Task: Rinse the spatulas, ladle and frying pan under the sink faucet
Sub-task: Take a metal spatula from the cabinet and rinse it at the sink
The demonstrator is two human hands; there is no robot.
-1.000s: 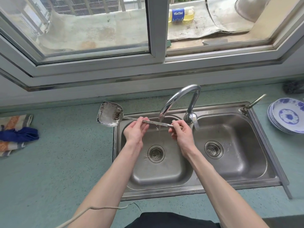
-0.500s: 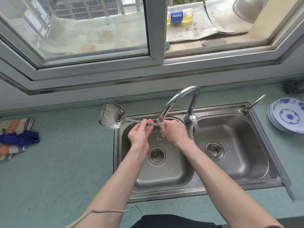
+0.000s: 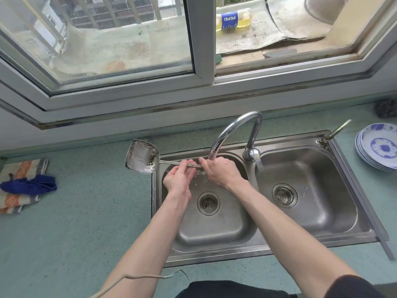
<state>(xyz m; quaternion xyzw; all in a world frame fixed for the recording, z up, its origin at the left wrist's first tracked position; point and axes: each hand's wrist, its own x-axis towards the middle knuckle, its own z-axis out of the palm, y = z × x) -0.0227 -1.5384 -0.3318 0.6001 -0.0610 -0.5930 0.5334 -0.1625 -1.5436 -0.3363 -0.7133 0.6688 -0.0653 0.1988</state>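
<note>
Green counter (image 3: 86,211) under a window holds one steel sink (image 3: 322,239) with two basins and one curved faucet (image 3: 232,130). One spatula (image 3: 141,157) is held across the left basin; its blade sticks out over the sink's left edge, above the counter. The left hand (image 3: 179,178) pinches the thin handle, the right hand (image 3: 221,171) grips it under the spout. One stack of plates (image 3: 380,147) sits at the right, one cloth (image 3: 23,186) at the left.

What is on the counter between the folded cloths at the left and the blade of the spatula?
Nothing: in the head view the counter is bare between the cloths and the spatula blade, which sticks out past the sink rim.
</note>
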